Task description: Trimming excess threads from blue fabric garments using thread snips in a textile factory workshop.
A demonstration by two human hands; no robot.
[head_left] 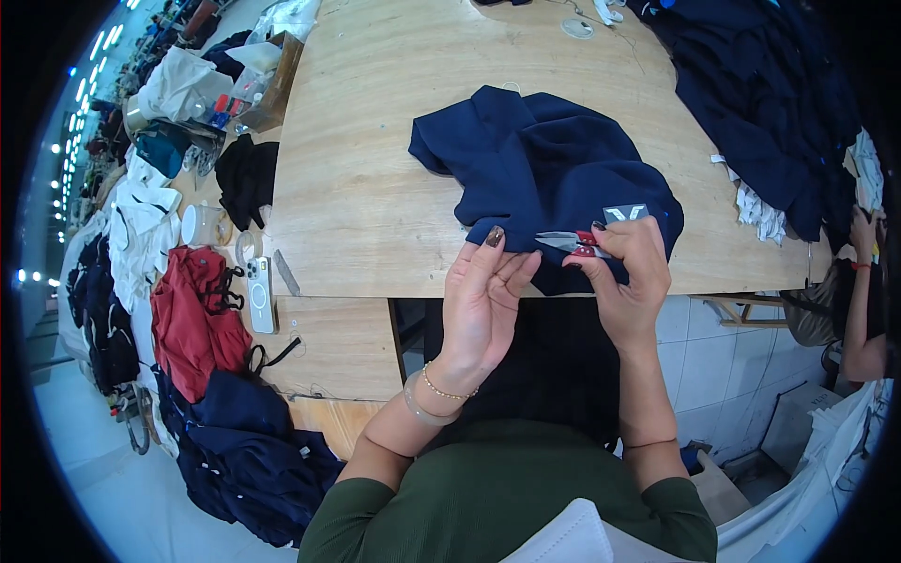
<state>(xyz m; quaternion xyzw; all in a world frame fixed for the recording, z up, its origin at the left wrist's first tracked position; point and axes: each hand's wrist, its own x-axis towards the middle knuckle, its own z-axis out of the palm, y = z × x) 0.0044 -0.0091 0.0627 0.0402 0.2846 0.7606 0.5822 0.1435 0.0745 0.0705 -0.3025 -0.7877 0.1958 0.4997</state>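
A navy blue garment (582,155) lies bunched on the wooden table, its near edge close to the table's front. My left hand (486,298) pinches that near edge between thumb and fingers. In my right hand (638,277) is a pair of thread snips (574,244) with red grips and pointed metal blades. The blades point left, towards my left fingertips, and lie over the cloth. Just above the right hand, a small clear tag (625,214) with a pale mark rests on the garment.
Dark navy cloth (751,94) is heaped at the right of the wooden table (347,169). On the left are a phone (261,295), a red garment (199,310), a plastic jar (202,225) and a cardboard box (277,89). Another person's arm (862,319) shows at the far right.
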